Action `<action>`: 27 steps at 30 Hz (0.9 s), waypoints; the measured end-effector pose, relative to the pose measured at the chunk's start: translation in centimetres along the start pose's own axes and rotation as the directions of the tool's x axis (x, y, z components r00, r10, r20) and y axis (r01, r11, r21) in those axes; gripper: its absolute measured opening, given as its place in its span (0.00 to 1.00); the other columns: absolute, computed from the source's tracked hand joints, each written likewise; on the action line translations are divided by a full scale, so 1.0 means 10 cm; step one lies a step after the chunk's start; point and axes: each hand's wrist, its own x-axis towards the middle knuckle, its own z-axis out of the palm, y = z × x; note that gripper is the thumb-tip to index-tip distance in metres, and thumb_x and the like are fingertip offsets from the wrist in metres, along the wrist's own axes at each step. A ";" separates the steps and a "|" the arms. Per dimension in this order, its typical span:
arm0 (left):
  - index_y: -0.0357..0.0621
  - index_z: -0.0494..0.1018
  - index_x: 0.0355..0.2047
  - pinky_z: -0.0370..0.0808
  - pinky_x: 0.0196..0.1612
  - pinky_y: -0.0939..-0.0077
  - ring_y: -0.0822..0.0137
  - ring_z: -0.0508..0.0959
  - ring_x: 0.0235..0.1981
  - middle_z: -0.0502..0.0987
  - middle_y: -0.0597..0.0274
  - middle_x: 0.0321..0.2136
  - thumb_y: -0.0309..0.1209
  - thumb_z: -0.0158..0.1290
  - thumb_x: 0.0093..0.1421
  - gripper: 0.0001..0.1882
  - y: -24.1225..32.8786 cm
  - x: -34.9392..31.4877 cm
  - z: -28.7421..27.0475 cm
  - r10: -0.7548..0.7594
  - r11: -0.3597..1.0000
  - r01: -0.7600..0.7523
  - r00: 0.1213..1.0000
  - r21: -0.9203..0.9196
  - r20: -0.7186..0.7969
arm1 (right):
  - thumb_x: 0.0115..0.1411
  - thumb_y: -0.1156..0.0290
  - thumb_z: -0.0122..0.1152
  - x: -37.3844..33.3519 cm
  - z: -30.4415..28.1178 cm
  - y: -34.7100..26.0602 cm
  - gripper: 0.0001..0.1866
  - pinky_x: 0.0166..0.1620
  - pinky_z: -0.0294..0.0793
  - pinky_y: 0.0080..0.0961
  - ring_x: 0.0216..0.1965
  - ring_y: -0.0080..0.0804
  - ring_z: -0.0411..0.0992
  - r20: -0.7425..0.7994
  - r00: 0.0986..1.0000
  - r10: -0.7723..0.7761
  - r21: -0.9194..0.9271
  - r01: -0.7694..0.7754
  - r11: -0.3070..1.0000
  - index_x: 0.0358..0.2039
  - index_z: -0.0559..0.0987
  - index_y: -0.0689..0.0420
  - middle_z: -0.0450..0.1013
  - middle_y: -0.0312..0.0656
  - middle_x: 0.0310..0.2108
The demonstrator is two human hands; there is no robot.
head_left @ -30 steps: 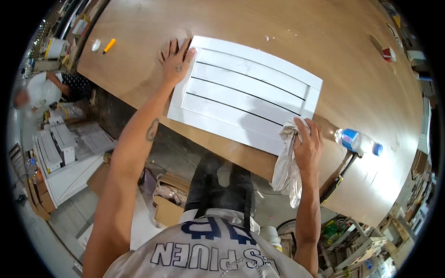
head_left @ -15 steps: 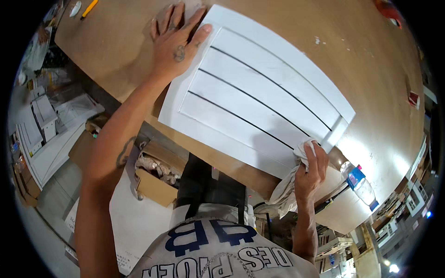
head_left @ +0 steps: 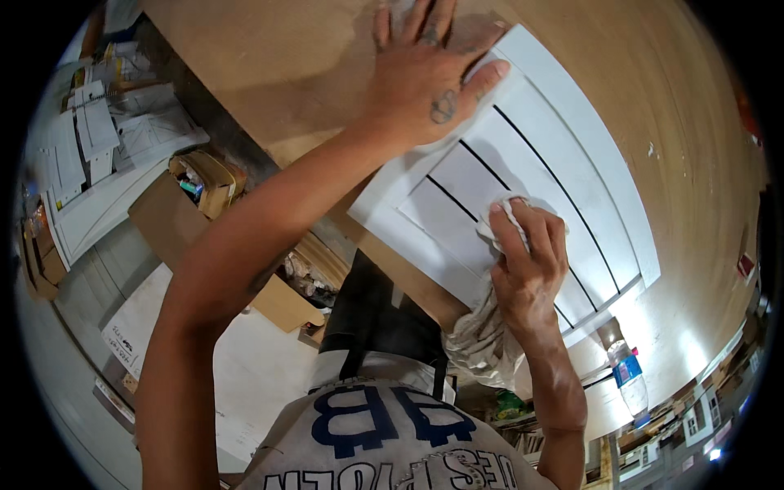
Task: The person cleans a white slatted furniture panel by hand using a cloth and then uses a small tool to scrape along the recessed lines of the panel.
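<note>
Wiping seems in hand: on the white grooved rectangular panel [head_left: 565,175], lying on a flat brown table [head_left: 269,69], the right hand [head_left: 531,265] has fingers clamped on a crumpled off-white cloth [head_left: 482,343]. The left hand [head_left: 433,86], fingers apart, braces the panel's left edge; the next stroke probably needs this.

One left hand [head_left: 425,94] toward twelve o'clock and one right hand [head_left: 535,273] toward three make two, both the person's own. There is one white panel [head_left: 510,159] at two o'clock, crossed by three dark grooves [head_left: 483,163]. One cloth [head_left: 482,347] shows at five o'clock, and one labelled plastic bottle [head_left: 627,376] at four. The worktop [head_left: 278,90] counts one. At least two open cardboard boxes [head_left: 282,306] show, one at eight o'clock and another at ten. Farther out at ten, white pieces [head_left: 96,135] overlap, so their number cannot be told.
</note>
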 end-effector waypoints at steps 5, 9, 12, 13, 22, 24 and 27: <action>0.58 0.67 0.67 0.42 0.69 0.29 0.34 0.52 0.71 0.55 0.31 0.69 0.54 0.42 0.70 0.30 0.02 -0.02 0.04 -0.013 0.996 0.005 0.996 -0.087 -0.089 | 0.34 0.85 0.64 0.36 0.10 -0.12 0.30 0.44 0.77 0.40 0.45 0.45 0.73 0.025 0.996 -0.084 -0.011 0.084 0.996 0.45 0.81 0.62 0.74 0.46 0.48; 0.59 0.67 0.67 0.43 0.68 0.29 0.34 0.54 0.70 0.56 0.31 0.68 0.54 0.43 0.69 0.30 0.01 -0.01 0.02 -0.012 0.994 0.002 0.995 -0.106 -0.094 | 0.35 0.85 0.64 0.52 0.20 -0.18 0.28 0.42 0.77 0.39 0.44 0.44 0.73 -0.012 0.991 -0.132 -0.019 0.131 0.991 0.43 0.81 0.62 0.75 0.46 0.46; 0.61 0.66 0.68 0.45 0.69 0.30 0.37 0.55 0.70 0.56 0.32 0.69 0.55 0.43 0.69 0.30 0.02 -0.02 0.03 -0.004 0.995 -0.008 0.994 -0.101 -0.109 | 0.36 0.86 0.63 0.55 0.28 -0.17 0.27 0.42 0.77 0.39 0.43 0.43 0.73 -0.031 0.989 -0.143 -0.016 0.142 0.990 0.43 0.82 0.61 0.75 0.45 0.45; 0.62 0.66 0.68 0.45 0.69 0.30 0.37 0.55 0.70 0.56 0.32 0.69 0.55 0.43 0.69 0.30 0.03 -0.01 0.04 -0.006 0.995 -0.006 0.993 -0.102 -0.117 | 0.37 0.86 0.63 0.56 0.27 -0.17 0.26 0.43 0.77 0.38 0.43 0.43 0.73 -0.037 0.988 -0.148 -0.016 0.147 0.989 0.42 0.82 0.60 0.76 0.44 0.45; 0.74 0.72 0.63 0.38 0.71 0.37 0.51 0.53 0.73 0.58 0.52 0.71 0.66 0.30 0.69 0.33 -0.03 -0.05 0.21 -0.055 0.998 0.058 0.992 0.024 -0.116 | 0.53 0.68 0.73 -0.07 -0.21 0.45 0.33 0.46 0.80 0.36 0.49 0.39 0.73 0.115 0.938 0.326 0.987 -0.072 -0.141 0.58 0.70 0.47 0.71 0.47 0.51; 0.74 0.73 0.63 0.39 0.70 0.37 0.51 0.54 0.72 0.57 0.51 0.71 0.65 0.33 0.69 0.32 -0.05 -0.06 0.22 -0.034 0.999 0.034 0.991 0.000 -0.133 | 0.53 0.60 0.77 -0.41 -0.23 0.36 0.36 0.41 0.81 0.36 0.49 0.44 0.70 0.168 0.896 0.411 0.869 0.062 -0.491 0.60 0.68 0.45 0.66 0.51 0.56; 0.65 0.64 0.69 0.42 0.70 0.34 0.39 0.53 0.71 0.56 0.38 0.70 0.59 0.36 0.70 0.32 -0.03 0.00 0.16 0.005 0.999 -0.008 0.998 -0.049 -0.059 | 0.56 0.58 0.74 -0.56 -0.19 0.19 0.35 0.39 0.81 0.36 0.49 0.47 0.68 0.201 0.899 0.388 0.684 0.155 -0.713 0.61 0.69 0.48 0.64 0.53 0.57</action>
